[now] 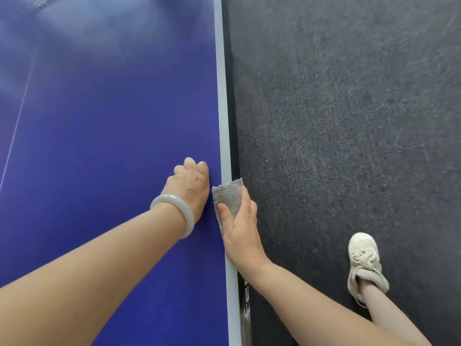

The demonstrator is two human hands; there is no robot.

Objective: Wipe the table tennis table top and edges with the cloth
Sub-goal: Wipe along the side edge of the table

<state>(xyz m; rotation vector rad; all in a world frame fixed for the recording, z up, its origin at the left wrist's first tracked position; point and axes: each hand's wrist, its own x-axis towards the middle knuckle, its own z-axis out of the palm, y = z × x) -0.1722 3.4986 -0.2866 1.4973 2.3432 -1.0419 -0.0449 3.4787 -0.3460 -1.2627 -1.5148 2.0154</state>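
The blue table tennis table top (112,126) fills the left half of the head view, with a white line along its right edge (222,108). A grey cloth (228,196) is folded over that edge. My right hand (240,228) grips the cloth, thumb on top and fingers wrapped down the table's side. My left hand (190,186), with a pale bangle on the wrist, rests on the blue top just left of the cloth. Its fingers are curled under and hold nothing.
Dark grey carpet (349,121) covers the floor to the right of the table. My foot in a white shoe (365,263) stands on it at lower right. A thin white centre line (17,126) crosses the table top at far left.
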